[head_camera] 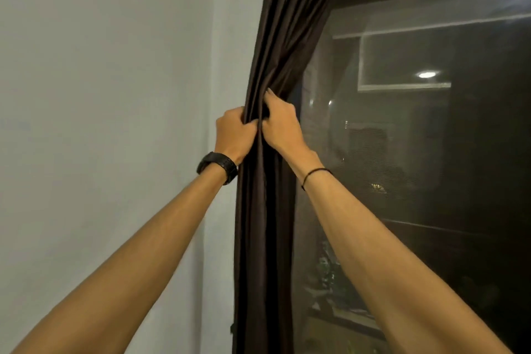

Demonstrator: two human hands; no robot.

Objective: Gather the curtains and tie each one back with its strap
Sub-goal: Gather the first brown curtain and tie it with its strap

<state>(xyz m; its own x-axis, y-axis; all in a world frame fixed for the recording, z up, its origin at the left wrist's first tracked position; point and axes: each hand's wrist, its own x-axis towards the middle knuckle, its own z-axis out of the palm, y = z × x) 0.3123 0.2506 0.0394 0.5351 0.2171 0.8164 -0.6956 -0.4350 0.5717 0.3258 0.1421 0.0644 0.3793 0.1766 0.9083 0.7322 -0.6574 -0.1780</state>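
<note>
Fingers of the left hand are curled tight round a bunch of the curtain. The right hand grips the same bunch just beside it, fingertips sunk into the folds. Whether the two hands touch is hard to tell.

The curtain is plain dark brown with a faint sheen, gathered into a narrow column of deep vertical pleats. It hangs at the left edge of the window, spreading wider above the hands and falling straight below them.

A black watch sits on the left wrist and a thin black band on the right. A pale wall lies to the left. The dark glass on the right is covered by a fine mesh and reflects a ceiling light.
</note>
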